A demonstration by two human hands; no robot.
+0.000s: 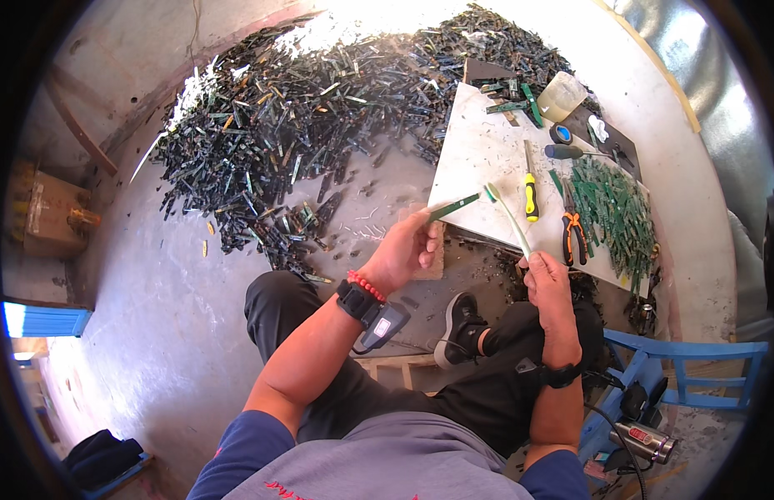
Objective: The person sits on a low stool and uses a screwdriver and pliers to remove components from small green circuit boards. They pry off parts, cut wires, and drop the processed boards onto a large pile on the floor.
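Head view: seated over a concrete floor (153,333), you pinch a green strip (453,205) in your left hand (408,250), fingers closed on its near end, its far end reaching over the near-left edge of the pale tabletop (487,150). Your right hand (547,279) is closed around the handle of a toothbrush (508,215), whose bristled head points up, close beside the strip's tip. On the tabletop behind them lie a yellow-handled screwdriver (530,193) and orange-handled pliers (573,229), with a stack of green strips (620,208) along the right edge. A translucent jar (560,96) stands at the far corner. A wide heap of dark scrap (320,108) covers the floor beyond the tabletop's left side.
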